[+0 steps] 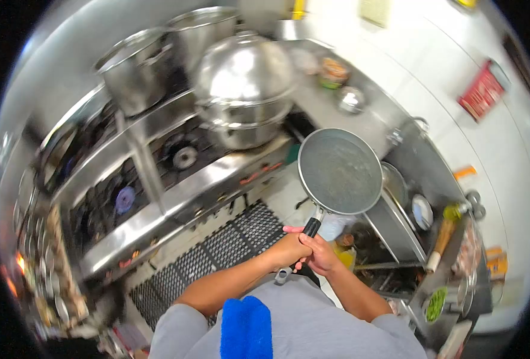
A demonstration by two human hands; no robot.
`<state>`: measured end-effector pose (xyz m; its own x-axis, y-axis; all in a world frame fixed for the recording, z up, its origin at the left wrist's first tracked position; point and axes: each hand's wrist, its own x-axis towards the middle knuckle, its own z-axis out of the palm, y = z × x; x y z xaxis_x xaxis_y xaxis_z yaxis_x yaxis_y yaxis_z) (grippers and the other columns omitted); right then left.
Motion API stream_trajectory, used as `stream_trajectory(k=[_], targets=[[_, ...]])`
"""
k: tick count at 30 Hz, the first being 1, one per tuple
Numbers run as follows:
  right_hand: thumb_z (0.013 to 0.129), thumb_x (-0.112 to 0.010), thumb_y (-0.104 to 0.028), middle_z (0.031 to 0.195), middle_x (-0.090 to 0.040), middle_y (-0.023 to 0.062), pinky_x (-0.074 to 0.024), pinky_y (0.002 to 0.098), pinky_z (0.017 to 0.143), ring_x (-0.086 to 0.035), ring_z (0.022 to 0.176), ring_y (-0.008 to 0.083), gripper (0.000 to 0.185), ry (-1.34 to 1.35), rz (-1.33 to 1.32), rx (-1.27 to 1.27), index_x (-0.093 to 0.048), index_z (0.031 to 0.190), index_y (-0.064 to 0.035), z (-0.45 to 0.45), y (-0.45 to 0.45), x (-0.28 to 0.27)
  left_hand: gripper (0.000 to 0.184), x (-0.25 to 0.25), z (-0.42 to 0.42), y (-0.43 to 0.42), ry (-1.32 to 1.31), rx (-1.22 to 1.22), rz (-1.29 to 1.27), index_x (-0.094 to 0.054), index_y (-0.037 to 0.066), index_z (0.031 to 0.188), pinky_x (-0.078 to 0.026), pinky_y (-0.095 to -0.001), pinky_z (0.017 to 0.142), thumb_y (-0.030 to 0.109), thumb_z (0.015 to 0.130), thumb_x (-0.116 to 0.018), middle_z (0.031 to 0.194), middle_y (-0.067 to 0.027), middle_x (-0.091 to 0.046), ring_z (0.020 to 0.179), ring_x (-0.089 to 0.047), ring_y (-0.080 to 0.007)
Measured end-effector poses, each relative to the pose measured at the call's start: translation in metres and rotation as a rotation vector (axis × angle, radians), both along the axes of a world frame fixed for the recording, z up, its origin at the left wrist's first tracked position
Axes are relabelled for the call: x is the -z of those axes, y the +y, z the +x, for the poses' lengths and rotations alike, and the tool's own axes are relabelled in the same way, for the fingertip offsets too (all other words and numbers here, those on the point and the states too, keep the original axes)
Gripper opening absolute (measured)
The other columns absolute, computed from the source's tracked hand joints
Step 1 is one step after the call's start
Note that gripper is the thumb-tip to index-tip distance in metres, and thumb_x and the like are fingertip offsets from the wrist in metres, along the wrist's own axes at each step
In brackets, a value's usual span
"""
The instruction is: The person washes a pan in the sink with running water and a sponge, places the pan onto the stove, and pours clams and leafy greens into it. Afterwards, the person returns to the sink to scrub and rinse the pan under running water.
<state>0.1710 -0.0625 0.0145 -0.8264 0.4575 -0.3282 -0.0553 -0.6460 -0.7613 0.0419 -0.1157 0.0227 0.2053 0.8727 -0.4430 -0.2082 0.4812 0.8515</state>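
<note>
1. Black handle [313,226], wrapped by two bare hands: the left grip [285,250] and the right grip [321,256] are both curled closed around it. They overlap each other, so exactly how each finger lies is partly hidden.

2. Just past the hands, a bright metal neck [319,212] joins the handle to the round grey pan [340,170]. The pan is held out ahead of the body, its inside facing the camera, well apart from the ringed burner [185,157]. With so wide a lens, I cannot tell whether it is level or slightly tilted.

3. As I judge it, the step in hand is supporting the pan by its handle with both hands. Any move from this pose would call for a firm hold, since the weight sits out at the far end, and for care that the rim misses the metal around it.

4. Close to the body, a blue cloth [247,328] lies against the grey shirt [325,320].

5. On the left runs the steel stove [187,192], bearing a dome-lidded pot [246,72]; a black mat [217,248] lies in front of it.

6. Beyond the pan, the steel counter [319,105] carries a shiny round vessel [351,100]; nearer on the right are chopped greens [435,304].
</note>
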Motion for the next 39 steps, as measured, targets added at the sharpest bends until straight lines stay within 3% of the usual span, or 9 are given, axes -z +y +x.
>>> stream_trajectory(k=[4, 8, 11, 17, 18, 23, 31, 35, 39], targets=[[0.095, -0.049, -0.028, 0.138, -0.041, 0.01, -0.0568, 0.041, 0.06, -0.062, 0.08, 0.0217, 0.044, 0.035, -0.07, -0.238, -0.04, 0.129, -0.0013, -0.048, -0.047, 0.024, 0.013, 0.006, -0.048, -0.078, 0.013, -0.132, -0.002, -0.047, 0.001, 0.087, -0.041, -0.0283, 0.034, 0.007, 0.076, -0.051, 0.057, -0.0049, -0.05, 0.04, -0.05, -0.012], [0.094, -0.051, -0.032, 0.141, -0.039, 0.0108, -0.0563, 0.0407, 0.06, -0.061, 0.088, 0.0241, 0.046, 0.011, -0.139, -0.493, -0.04, 0.129, -0.0037, -0.091, -0.088, 0.054, 0.021, 0.033, -0.073, -0.148, -0.006, -0.327, -0.002, -0.048, 0.001, 0.094, -0.041, -0.0272, 0.035, 0.008, 0.075, -0.051, 0.056, -0.0039, -0.05, 0.039, -0.05, -0.0124], [0.093, -0.053, -0.031, 0.139, -0.041, 0.0094, -0.0563, 0.0418, 0.063, -0.061, 0.089, 0.0241, 0.046, -0.048, -0.148, -0.646, -0.042, 0.128, -0.0036, -0.128, -0.112, 0.045, 0.024, 0.039, -0.086, -0.185, 0.029, -0.489, -0.025, -0.048, 0.001, 0.097, -0.041, -0.0264, 0.035, 0.009, 0.074, -0.051, 0.056, -0.0037, -0.05, 0.039, -0.05, -0.0124], [0.096, -0.049, -0.028, 0.135, -0.042, 0.0085, -0.0567, 0.0411, 0.066, -0.06, 0.092, 0.0244, 0.042, -0.031, -0.209, -1.001, -0.041, 0.132, -0.0069, -0.215, -0.129, 0.075, 0.017, 0.06, -0.121, -0.225, 0.037, -0.912, -0.139, -0.05, -0.003, 0.084, -0.042, -0.0285, 0.037, 0.011, 0.075, -0.053, 0.055, -0.0062, -0.051, 0.041, -0.05, -0.0149], [0.096, -0.048, -0.028, 0.135, -0.041, 0.0081, -0.0569, 0.041, 0.066, -0.059, 0.093, 0.0242, 0.04, -0.008, -0.207, -1.055, -0.042, 0.13, -0.0072, -0.231, -0.132, 0.09, 0.022, 0.079, -0.128, -0.231, 0.043, -0.952, -0.153, -0.048, -0.001, 0.094, -0.041, -0.0288, 0.036, 0.009, 0.074, -0.053, 0.056, -0.006, -0.049, 0.043, -0.05, -0.0142], [0.094, -0.051, -0.029, 0.141, -0.036, 0.0096, -0.0574, 0.0403, 0.061, -0.058, 0.1, 0.0262, 0.039, -0.006, -0.193, -1.264, -0.045, 0.126, -0.0077, -0.322, -0.144, 0.125, 0.013, 0.099, -0.188, -0.241, 0.103, -1.161, -0.078, -0.049, 0.0, 0.081, -0.042, -0.0272, 0.037, 0.012, 0.077, -0.054, 0.055, -0.0059, -0.051, 0.042, -0.051, -0.014], [0.093, -0.053, -0.028, 0.139, -0.038, 0.0089, -0.0559, 0.037, 0.056, -0.059, 0.095, 0.0237, 0.035, -0.064, -0.165, -1.389, -0.047, 0.123, -0.0096, -0.454, -0.165, 0.152, 0.013, 0.14, -0.294, -0.251, 0.187, -1.379, -0.17, -0.05, 0.001, 0.073, -0.041, -0.0268, 0.037, 0.013, 0.077, -0.052, 0.057, -0.0051, -0.052, 0.042, -0.051, -0.0131], [0.093, -0.055, -0.029, 0.135, -0.042, 0.0077, -0.0556, 0.0366, 0.054, -0.061, 0.08, 0.0201, 0.038, -0.118, -0.163, -1.441, -0.047, 0.124, -0.0097, -0.502, -0.172, 0.175, 0.013, 0.155, -0.335, -0.257, 0.074, -1.453, -0.133, -0.049, 0.001, 0.073, -0.041, -0.0265, 0.037, 0.013, 0.077, -0.054, 0.058, -0.0042, -0.051, 0.043, -0.051, -0.0129], [0.093, -0.054, -0.031, 0.112, -0.054, 0.0089, -0.0546, 0.0361, 0.053, -0.06, 0.072, 0.0186, 0.038, -0.165, -0.149, -1.441, -0.048, 0.124, -0.0104, -0.532, -0.178, 0.178, 0.014, 0.161, -0.366, -0.261, 0.108, -1.476, -0.136, -0.05, 0.001, 0.082, -0.041, -0.0251, 0.036, 0.013, 0.076, -0.055, 0.059, -0.0042, -0.052, 0.042, -0.05, -0.0121]])
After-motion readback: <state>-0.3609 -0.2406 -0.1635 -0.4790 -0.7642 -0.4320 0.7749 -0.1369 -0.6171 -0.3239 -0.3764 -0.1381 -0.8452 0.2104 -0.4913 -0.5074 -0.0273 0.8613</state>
